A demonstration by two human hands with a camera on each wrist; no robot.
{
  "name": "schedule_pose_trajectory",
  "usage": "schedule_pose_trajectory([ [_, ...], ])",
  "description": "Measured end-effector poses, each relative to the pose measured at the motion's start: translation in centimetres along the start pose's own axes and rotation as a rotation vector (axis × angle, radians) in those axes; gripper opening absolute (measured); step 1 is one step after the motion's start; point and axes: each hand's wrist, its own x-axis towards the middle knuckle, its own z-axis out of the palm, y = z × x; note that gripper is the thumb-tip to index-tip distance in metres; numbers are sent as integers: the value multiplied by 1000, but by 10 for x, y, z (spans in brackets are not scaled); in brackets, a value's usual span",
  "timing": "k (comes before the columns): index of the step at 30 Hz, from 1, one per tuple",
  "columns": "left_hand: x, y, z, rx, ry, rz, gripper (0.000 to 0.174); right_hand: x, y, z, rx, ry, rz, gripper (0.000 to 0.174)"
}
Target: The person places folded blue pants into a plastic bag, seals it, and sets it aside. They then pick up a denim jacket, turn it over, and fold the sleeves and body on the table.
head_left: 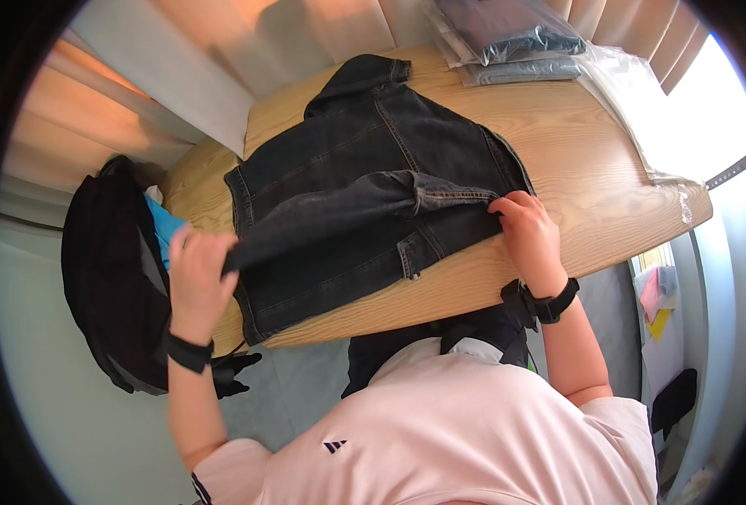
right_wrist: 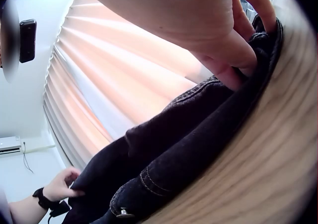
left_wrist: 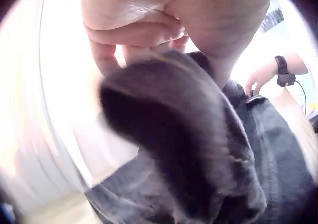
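Observation:
A dark denim jacket (head_left: 331, 160) is spread on the wooden table, one sleeve (head_left: 356, 84) stretched toward the back. Its near sleeve (head_left: 314, 210) lies across the body of the garment, and my left hand (head_left: 196, 278) pinches that sleeve's end beside the hem, slightly blurred. In the left wrist view the raised sleeve end (left_wrist: 169, 99) hangs below the fingers. My right hand (head_left: 529, 231) grips the denim at the jacket's right end, thumb and fingers bent into the fabric, as the right wrist view also shows. A metal button (right_wrist: 124, 213) appears on the near edge.
Clear plastic bags with folded clothing (head_left: 516, 50) are stacked at the back right of the table (head_left: 575, 160). A black bag or garment (head_left: 112, 278) with something blue (head_left: 164, 225) stands off the left end. Curtains (head_left: 322, 34) hang behind the table.

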Motion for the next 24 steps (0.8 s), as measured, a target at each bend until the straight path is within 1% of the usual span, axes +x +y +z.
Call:
schedule_pose_trajectory([
  [1,-17,10,1,-23,-106,-118,49,0,0,0,4,16,-10,21],
  [2,-30,14,6,-115,-120,-104,48,0,1,0,-3,14,-10,21],
  [3,-44,16,14,-120,-118,-107,48,0,3,1,-10,1,-17,21],
  [5,-66,19,28,-227,-226,-356,45,0,3,-1,-22,-17,-31,21],
  [6,-69,21,28,-252,-228,-370,41,1,1,-4,-24,-35,-8,21],
  [7,-72,19,29,-258,-227,-381,41,2,0,-5,-25,-53,12,22],
  [8,-73,14,31,-271,-229,-333,39,3,-1,-6,-28,-61,1,22],
  [9,-73,10,33,-283,-231,-286,37,4,-2,-6,11,-68,58,24],
  [10,-68,8,28,-219,-103,-224,33,5,-3,-6,49,-77,116,26],
  [11,-64,5,23,-224,-105,-238,33,5,-2,-4,46,-89,107,26],
  [13,-66,1,15,5,404,-173,29,3,0,3,-73,22,43,28],
  [14,-74,-1,15,27,470,-107,31,3,0,3,-61,16,59,29],
  [15,-81,-1,18,28,465,-115,31,3,2,4,-59,8,55,29],
  [17,-97,1,29,-43,201,-114,33,3,6,5,-71,1,55,27],
  [18,-105,5,36,-97,37,-180,36,3,7,5,-61,-4,47,27],
  [19,-112,10,45,-174,-44,-211,37,3,6,4,-83,-10,42,26],
  [21,-122,15,58,-260,-142,-267,35,3,6,6,-95,-26,25,26],
  [24,-119,11,53,-264,-107,-286,32,4,7,5,-110,-39,25,26],
])
